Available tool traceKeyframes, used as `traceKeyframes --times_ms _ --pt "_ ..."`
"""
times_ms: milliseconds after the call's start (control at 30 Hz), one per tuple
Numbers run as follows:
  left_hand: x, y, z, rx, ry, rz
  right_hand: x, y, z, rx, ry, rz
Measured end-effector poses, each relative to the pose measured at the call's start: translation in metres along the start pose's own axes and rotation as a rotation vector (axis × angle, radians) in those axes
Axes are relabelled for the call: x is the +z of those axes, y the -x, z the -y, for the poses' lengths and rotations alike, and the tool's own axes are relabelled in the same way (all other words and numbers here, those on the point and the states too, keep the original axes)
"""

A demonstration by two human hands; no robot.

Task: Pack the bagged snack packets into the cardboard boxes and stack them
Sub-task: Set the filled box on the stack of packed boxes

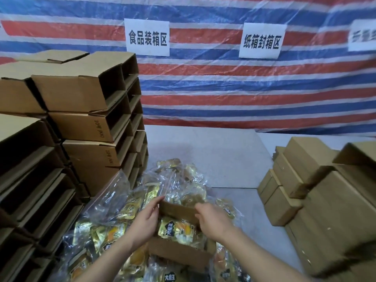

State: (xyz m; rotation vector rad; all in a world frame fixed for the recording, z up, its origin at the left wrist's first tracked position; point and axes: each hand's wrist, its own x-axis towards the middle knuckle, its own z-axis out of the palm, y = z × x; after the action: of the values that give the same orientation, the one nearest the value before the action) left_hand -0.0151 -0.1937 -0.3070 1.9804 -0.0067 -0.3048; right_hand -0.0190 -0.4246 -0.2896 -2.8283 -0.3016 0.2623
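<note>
A small open cardboard box point(179, 252) sits low in the middle on a heap of bagged snack packets point(105, 237). Inside it lies a gold and black snack packet point(176, 228). My left hand point(145, 218) touches the box's left side, fingers stretched up toward the far flap point(177, 209). My right hand point(211, 217) grips the right end of that far flap, fingers curled over its edge. More clear bags of packets point(179, 182) are piled just behind the box.
Tall stacks of empty open-ended cartons point(85, 119) fill the left side. Closed cartons point(301, 165) are stacked at the right, with an open-flapped one point(354, 157) on top. Grey table surface point(213, 155) lies behind the heap. A striped tarp with paper signs point(147, 37) hangs behind.
</note>
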Motion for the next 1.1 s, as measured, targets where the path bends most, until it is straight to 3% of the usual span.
traceKeyframes --times_ms 167,267,400,500,633,800,1100 --pt "0.035 -0.023 -0.053 0.041 0.134 -0.246 -0.031 0.009 -0.038 0.201 -0.076 -0.188" --pt "0.075 -0.028 -0.084 -0.073 0.193 -0.119 -0.041 0.010 -0.068 0.386 -0.125 -0.299" --pt "0.147 -0.033 -0.112 -0.155 0.248 0.198 -0.046 0.002 -0.098 0.625 -0.186 -0.381" --pt "0.196 -0.052 -0.124 -0.183 0.157 0.181 -0.046 -0.005 -0.122 0.723 -0.223 -0.394" --pt "0.232 -0.094 -0.135 -0.235 0.102 0.175 -0.045 -0.017 -0.161 0.792 -0.368 -0.425" --pt "0.260 -0.161 -0.137 -0.255 0.166 0.172 -0.051 -0.048 -0.209 0.751 -0.526 -0.397" --pt "0.303 -0.277 -0.135 -0.228 0.173 0.201 -0.047 -0.126 -0.288 0.708 -0.556 -0.390"
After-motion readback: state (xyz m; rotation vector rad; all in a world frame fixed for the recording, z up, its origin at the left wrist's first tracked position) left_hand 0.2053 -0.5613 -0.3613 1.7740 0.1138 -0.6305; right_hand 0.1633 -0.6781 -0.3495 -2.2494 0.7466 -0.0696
